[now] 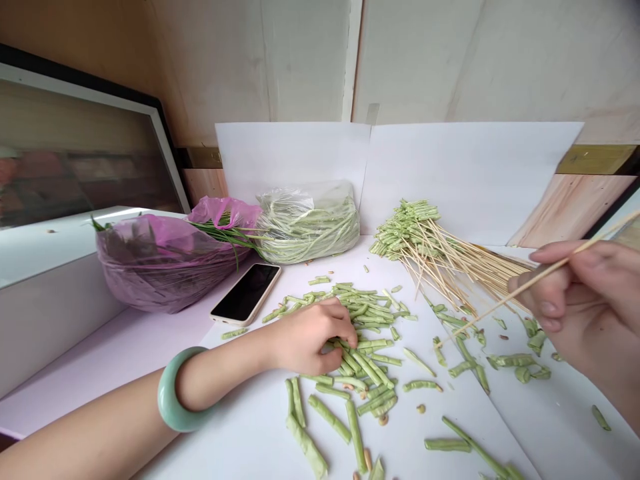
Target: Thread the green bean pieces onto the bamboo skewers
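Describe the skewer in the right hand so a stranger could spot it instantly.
At the back right of the table, a pile of wooden skewers tipped with green beans fans out. In front of it, the right hand pinches a single wooden skewer, slanting down-left over scattered bean pieces. It alone is held up, with no beans on it.

**Bright, Soft Light and Bent Edges**

The light is bright and even, and only a weak shadow lies under the left hand (313, 337). The glass panel (75, 157) at far left looks blurred, and the wide lens bends the picture's edges.
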A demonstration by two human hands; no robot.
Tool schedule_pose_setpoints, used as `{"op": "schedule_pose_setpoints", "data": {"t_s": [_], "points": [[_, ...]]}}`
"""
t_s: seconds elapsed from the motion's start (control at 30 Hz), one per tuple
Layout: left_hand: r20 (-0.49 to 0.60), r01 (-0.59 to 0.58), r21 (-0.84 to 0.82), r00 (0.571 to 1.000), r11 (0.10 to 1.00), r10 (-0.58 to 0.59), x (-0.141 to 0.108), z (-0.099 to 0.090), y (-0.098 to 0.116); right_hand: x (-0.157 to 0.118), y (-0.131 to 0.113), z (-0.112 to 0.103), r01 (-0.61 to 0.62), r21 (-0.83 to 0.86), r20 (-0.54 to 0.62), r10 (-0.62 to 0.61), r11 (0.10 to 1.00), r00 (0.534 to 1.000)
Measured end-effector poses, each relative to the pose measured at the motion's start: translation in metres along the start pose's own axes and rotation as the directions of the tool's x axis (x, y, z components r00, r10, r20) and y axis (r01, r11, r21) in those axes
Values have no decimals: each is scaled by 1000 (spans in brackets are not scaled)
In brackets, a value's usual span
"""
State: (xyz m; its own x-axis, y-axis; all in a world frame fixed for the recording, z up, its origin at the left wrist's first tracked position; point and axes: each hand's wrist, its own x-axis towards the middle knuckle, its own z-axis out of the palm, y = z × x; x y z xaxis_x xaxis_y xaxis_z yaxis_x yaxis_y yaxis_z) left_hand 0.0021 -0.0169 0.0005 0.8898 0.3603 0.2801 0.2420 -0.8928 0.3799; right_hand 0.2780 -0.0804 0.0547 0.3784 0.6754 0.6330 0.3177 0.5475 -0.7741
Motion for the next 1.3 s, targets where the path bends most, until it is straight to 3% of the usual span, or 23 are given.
{"op": "schedule_pose_setpoints", "data": {"t_s": [0.1,0.2,0.33,0.43,0.5,0.6,0.67,0.73,0.83,0.97,1.07,1.3], "points": [[13,2,21,1000,1000,-2,-1,0,-2,0,3,5,-105,92,148,91,990,985],[8,-9,10,1000,1000,9,-2,-1,-4,1,9,8,-188,-2,300,179,982,937],[26,-36,-10,999,999,37,-2,-2,-5,2,21,12,-144,-305,539,296,941,789],[29,-29,-45,999,999,31,-1,-5,-4,1,29,15,-62,-418,625,336,906,705],[-5,19,-112,1000,994,-20,0,-5,-2,-1,33,16,-43,-426,605,321,904,728],[-62,180,-388,974,904,-220,1,-2,-1,-6,34,17,-18,-408,510,244,913,825],[-76,229,-650,930,725,-361,3,3,-1,-12,31,19,-10,-333,443,166,943,881],[-67,189,-841,894,506,-444,5,7,-3,-19,26,23,13,-198,434,76,980,897],[-40,127,-949,861,290,-507,7,12,-4,-30,21,28,64,-4,487,-54,998,872],[16,112,-983,847,149,-532,9,13,-3,-40,17,32,171,-1,585,-138,985,799],[28,108,-987,842,117,-538,9,11,-1,-44,17,34,210,-49,617,-136,976,775],[36,105,-989,849,102,-527,9,10,2,-46,18,39,152,-98,670,-47,983,741]]}}
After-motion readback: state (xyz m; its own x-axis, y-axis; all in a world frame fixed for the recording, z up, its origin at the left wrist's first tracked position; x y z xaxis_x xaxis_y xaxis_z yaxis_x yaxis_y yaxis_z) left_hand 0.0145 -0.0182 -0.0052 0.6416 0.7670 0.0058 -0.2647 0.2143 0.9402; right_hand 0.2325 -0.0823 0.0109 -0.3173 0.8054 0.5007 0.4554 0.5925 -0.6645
